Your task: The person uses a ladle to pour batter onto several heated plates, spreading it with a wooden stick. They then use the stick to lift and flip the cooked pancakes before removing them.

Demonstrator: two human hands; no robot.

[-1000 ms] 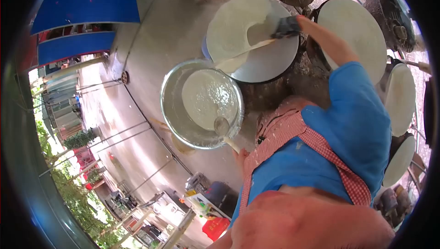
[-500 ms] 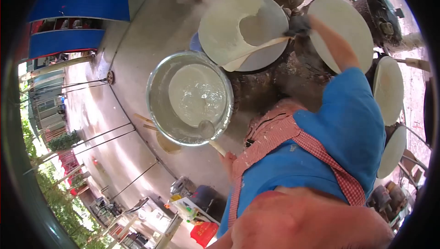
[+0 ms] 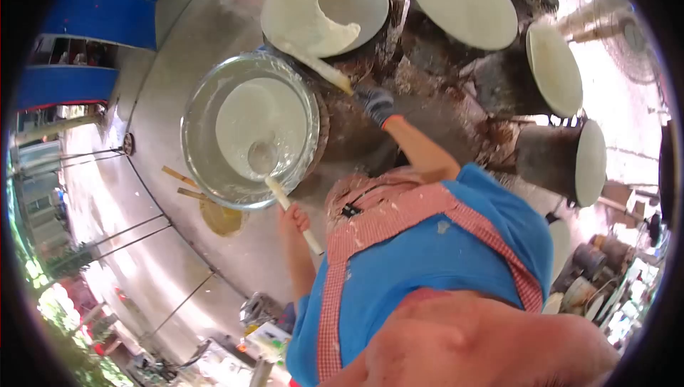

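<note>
My bare left hand point(image 3: 293, 219) is wrapped round the pale handle of a ladle point(image 3: 262, 157), whose bowl rests at the surface of the white batter point(image 3: 249, 116) in a large metal tub point(image 3: 191, 155). My right hand point(image 3: 375, 104), in a dark grey glove, closes on the near end of a long wooden spreader point(image 3: 320, 69). Pale batter coats much of its length. The spreader's far part lies along the near edge of a round griddle point(image 3: 350, 8). Batter covers the griddle's left side and curves round a bare grey patch. The gloved fingertips are partly hidden.
More round pale-topped griddles on drum-like stands point(image 3: 463, 6) point(image 3: 556, 70) point(image 3: 590, 162) curve round to my right. Wooden sticks point(image 3: 187, 186) and a yellowish round thing point(image 3: 221, 217) show beside the tub. A fan point(image 3: 634, 45) stands at the far right.
My gloved right hand and the spreader have come back toward my body from the griddle's right side. My left hand shows more fully on the ladle handle. The whole view has shifted.
</note>
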